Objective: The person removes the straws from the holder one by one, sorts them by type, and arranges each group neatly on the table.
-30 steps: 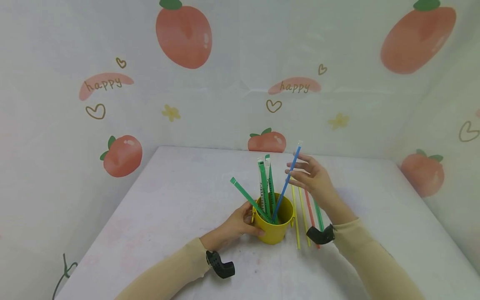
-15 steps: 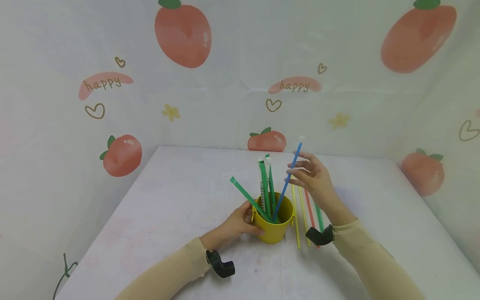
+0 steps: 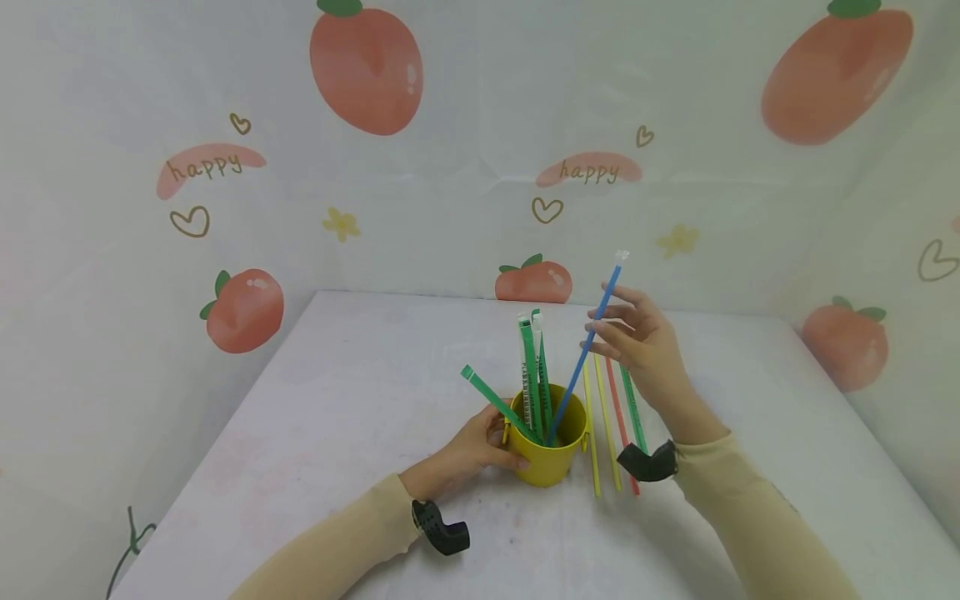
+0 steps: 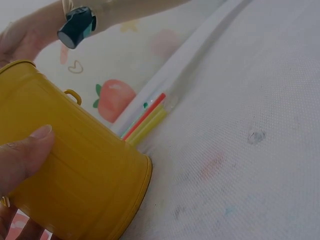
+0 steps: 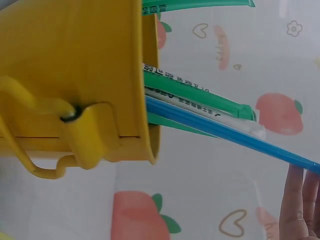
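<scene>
My left hand (image 3: 472, 446) grips a small yellow bucket (image 3: 545, 471) from its left side; in the left wrist view the thumb (image 4: 30, 155) lies along the bucket's wall. Inside the bucket, several green paper-wrapped straws (image 3: 530, 367) lean on the rim, one tilted far to the left. My right hand (image 3: 645, 342) pinches a blue straw (image 3: 574, 379) in a clear wrapper, above and right of the bucket. Its lower end reaches inside the bucket mouth, as the right wrist view also shows beside the green straws (image 5: 200, 95).
On the table to the right of the bucket lie two yellow straws (image 3: 604, 425), a red straw (image 3: 618, 407) and a green straw (image 3: 634, 412), roughly side by side. A white cloth backdrop (image 3: 450, 208) with fruit prints stands behind the table (image 3: 360, 392).
My right hand has moved up and to the right, drawing the blue straw higher with it. The left hand and the bucket stay in place.
</scene>
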Action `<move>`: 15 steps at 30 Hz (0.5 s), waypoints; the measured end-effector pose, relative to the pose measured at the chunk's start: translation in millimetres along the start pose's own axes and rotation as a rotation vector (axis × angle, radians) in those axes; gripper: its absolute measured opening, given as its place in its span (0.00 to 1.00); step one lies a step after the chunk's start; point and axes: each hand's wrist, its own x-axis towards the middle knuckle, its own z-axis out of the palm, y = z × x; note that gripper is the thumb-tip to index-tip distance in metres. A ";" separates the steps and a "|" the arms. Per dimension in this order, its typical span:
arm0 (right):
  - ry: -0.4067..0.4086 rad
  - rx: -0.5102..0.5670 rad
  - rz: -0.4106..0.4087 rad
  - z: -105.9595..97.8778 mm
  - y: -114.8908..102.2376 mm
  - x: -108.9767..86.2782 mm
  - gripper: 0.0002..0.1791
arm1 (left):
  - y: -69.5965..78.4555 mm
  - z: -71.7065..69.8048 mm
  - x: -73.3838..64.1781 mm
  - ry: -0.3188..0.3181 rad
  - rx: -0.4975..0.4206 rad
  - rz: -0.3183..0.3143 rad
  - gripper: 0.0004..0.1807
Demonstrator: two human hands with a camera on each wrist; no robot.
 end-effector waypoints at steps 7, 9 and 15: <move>0.006 0.054 -0.052 -3.2 -8.8 2.6 0.27 | 0.8 0.0 -0.4 0.010 0.008 -0.010 0.43; -0.003 0.071 -0.069 -4.6 -11.8 3.5 0.27 | 1.7 0.4 -0.9 0.016 0.008 -0.013 0.43; -0.003 0.126 -0.090 -8.4 -19.4 7.0 0.27 | 4.5 1.6 -1.8 0.021 0.010 -0.021 0.44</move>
